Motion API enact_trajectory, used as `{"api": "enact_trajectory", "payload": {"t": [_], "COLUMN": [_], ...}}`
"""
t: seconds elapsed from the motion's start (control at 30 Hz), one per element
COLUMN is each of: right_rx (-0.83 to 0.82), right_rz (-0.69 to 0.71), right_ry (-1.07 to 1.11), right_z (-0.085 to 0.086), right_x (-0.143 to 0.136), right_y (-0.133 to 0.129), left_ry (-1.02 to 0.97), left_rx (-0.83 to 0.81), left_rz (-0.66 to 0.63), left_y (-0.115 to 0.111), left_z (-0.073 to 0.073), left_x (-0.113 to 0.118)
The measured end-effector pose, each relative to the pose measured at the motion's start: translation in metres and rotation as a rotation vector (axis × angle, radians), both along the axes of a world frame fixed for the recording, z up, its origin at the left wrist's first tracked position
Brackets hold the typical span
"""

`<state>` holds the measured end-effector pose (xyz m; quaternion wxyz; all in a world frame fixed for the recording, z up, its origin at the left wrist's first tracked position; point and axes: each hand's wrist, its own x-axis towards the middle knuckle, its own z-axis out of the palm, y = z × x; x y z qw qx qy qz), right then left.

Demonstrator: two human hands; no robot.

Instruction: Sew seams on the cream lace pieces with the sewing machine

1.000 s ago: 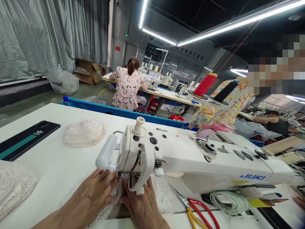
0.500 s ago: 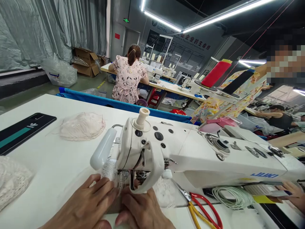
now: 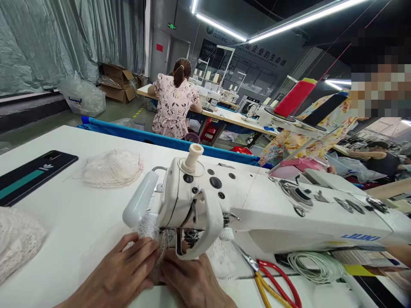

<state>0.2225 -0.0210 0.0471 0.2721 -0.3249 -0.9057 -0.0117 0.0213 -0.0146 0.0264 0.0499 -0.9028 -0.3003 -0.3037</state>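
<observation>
I count two hands, both mine, at six o'clock on the white surface (image 3: pixel 64 239). My left hand (image 3: pixel 120 273) lies flat, fingers spread, its grip open and pressing the lace (image 3: pixel 149 226) down. My right hand (image 3: pixel 192 282) lies beside it, fingers half bent on the same lace just under the needle; the machine's face hides its fingertips, so I cannot tell how tight that grip is.

One lace strip runs under the presser foot, out toward ten o'clock behind the machine (image 3: pixel 240 205) and again at three o'clock of my right hand. One machine stands across the middle, its head straight ahead at twelve o'clock, blocking my view of the needle.

Two more lace heaps: one pile (image 3: pixel 111 169) at ten o'clock, one heap (image 3: pixel 17 239) at nine o'clock by the edge. One phone (image 3: pixel 28 175) lies farther out at ten o'clock. One pair of scissors (image 3: pixel 272 282) lies at three o'clock, near one cord coil (image 3: pixel 316 265). Two thread cones, red (image 3: pixel 293 97) and black (image 3: pixel 324 110), stand at two o'clock. One person (image 3: pixel 175 105) sits at twelve o'clock, back turned.
</observation>
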Motion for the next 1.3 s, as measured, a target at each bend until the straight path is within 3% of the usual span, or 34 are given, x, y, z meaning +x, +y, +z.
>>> {"api": "enact_trajectory", "payload": {"t": [0.3,0.67,0.9,1.1,1.3], "right_rx": [0.095,0.212,0.164,0.108,0.154], "right_rz": [-0.076,-0.184,-0.131,-0.064,-0.079], "right_ry": [0.071,0.054,0.061,0.064,0.128], "right_z": [-0.002,0.006,-0.004,-0.019,-0.016], "right_x": [0.006,-0.003,0.002,0.004,0.001], "right_y": [0.001,0.013,0.009,0.005,0.007], "left_ry": [-0.004,-0.055,0.012,-0.04,-0.041], "left_rx": [0.082,0.055,0.075,0.148,0.132], "left_rz": [0.032,0.031,0.049,0.026,0.051], "left_y": [0.006,0.026,0.011,0.001,0.0], "left_z": [0.006,-0.009,-0.001,-0.006,-0.006], "left_x": [0.007,0.003,0.009,0.012,0.009]}}
